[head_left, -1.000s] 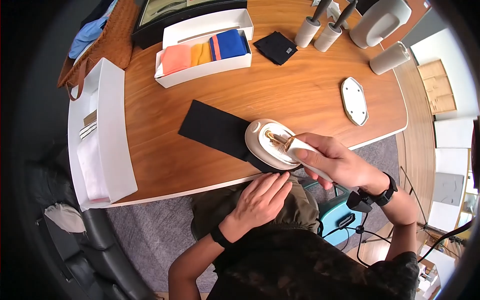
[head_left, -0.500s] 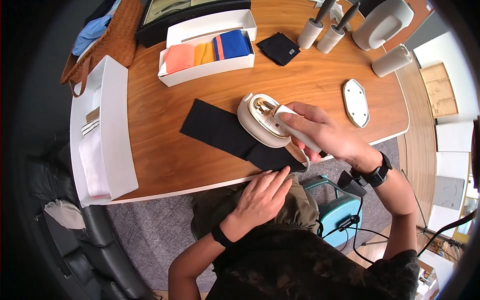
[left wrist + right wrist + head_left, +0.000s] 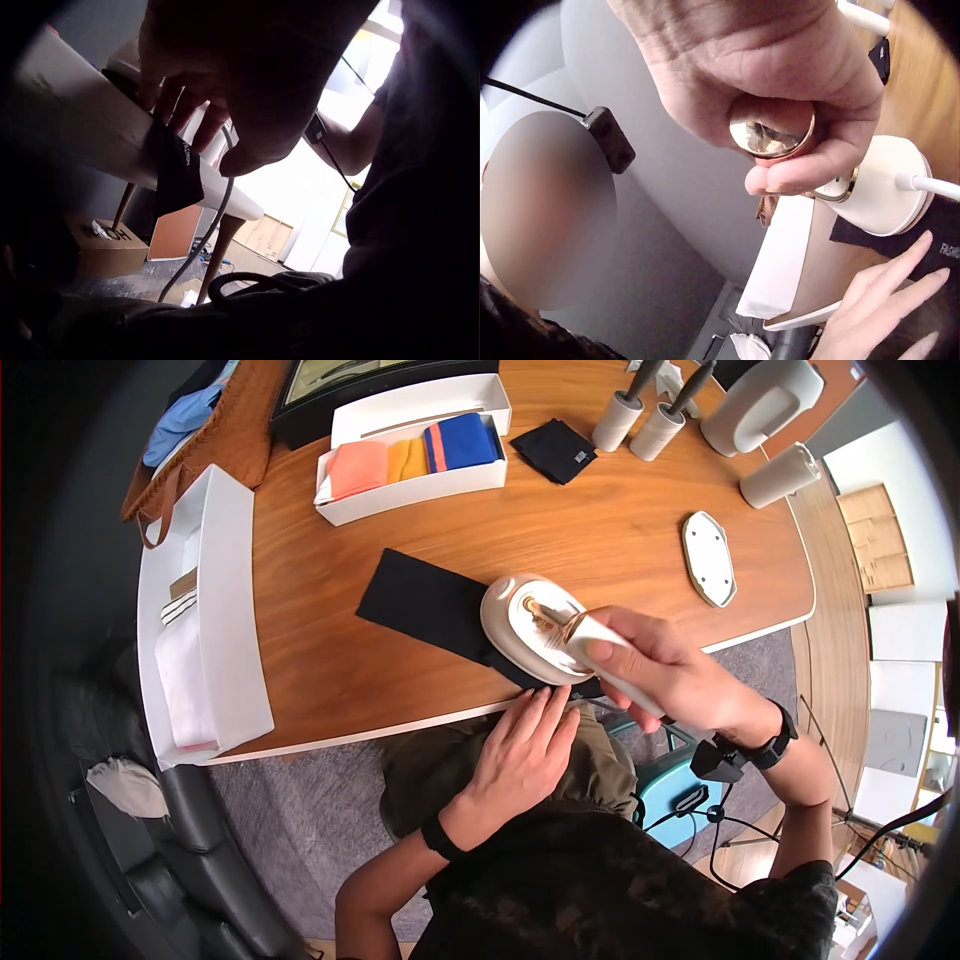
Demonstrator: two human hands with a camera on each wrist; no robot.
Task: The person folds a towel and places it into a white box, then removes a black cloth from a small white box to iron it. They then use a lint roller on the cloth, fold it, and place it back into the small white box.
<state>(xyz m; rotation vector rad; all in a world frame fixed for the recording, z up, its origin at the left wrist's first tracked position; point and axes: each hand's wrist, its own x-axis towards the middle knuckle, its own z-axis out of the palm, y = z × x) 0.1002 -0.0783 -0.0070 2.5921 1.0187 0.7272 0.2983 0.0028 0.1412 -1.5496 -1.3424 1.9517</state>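
Note:
My right hand (image 3: 680, 672) grips the handle of a white and gold steam iron (image 3: 503, 630), thumb along its top. The iron's base lies over a long black cloth (image 3: 420, 600), covering part of it near the table's front edge. In the right wrist view the handle's gold end (image 3: 769, 135) shows in the curled fingers, and a white cord leaves the base. My left hand (image 3: 515, 755) rests with straight fingers at the cloth's near end, close beside the iron. The left wrist view shows that cloth end (image 3: 178, 176), with pale lettering, hanging over the edge.
A white box (image 3: 420, 495) of folded coloured cloths stands at the back; a long white box (image 3: 230, 620) is at left. A folded black cloth (image 3: 553, 451), lint rollers (image 3: 617, 422), a jug (image 3: 745, 415) and a white oval tray (image 3: 709, 560) sit farther right.
The iron in my right hand went up and left along the black cloth, then came back toward the front edge. My left hand has stayed at the cloth's near end.

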